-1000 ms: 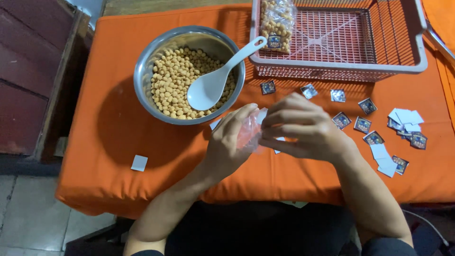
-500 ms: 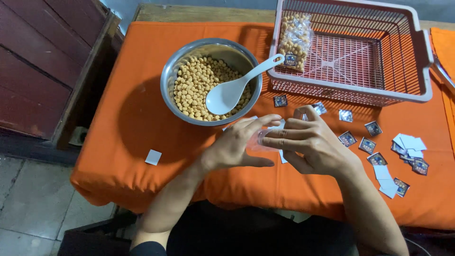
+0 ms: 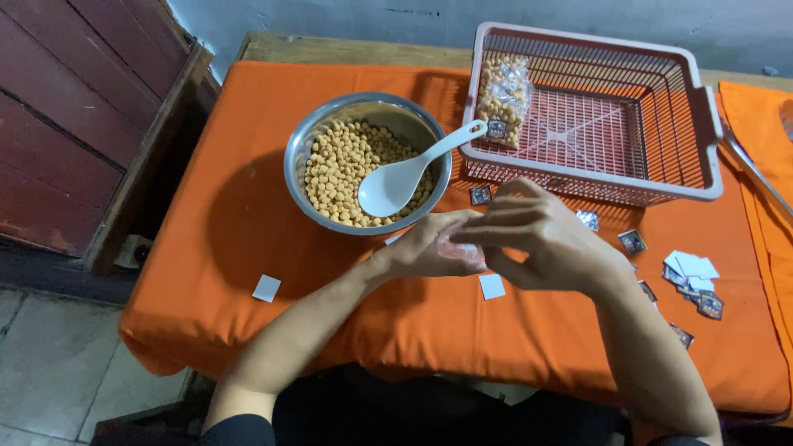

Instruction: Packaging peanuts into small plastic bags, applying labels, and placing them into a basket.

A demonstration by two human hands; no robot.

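My left hand (image 3: 417, 248) and my right hand (image 3: 541, 239) meet over the orange cloth, both pinching a small clear plastic bag (image 3: 459, 248) between their fingertips. Just behind them stands a steel bowl (image 3: 307, 140) of tan round snacks with a white plastic spoon (image 3: 396, 177) resting in it. A pink mesh basket (image 3: 661, 186) at the back right holds one filled clear packet of snacks (image 3: 502, 97). Small printed label cards (image 3: 633, 241) lie scattered to the right of my right hand.
A white paper square (image 3: 267, 287) lies at the left on the orange-covered table (image 3: 231, 223), another white square (image 3: 492, 287) below my hands. A pile of cards (image 3: 694, 268) sits at the right. A dark wooden panel (image 3: 74, 116) stands left, above a tiled floor.
The view has shifted, so the table sits lower in frame. My hands stayed together on the small bag and moved slightly nearer the bowl.
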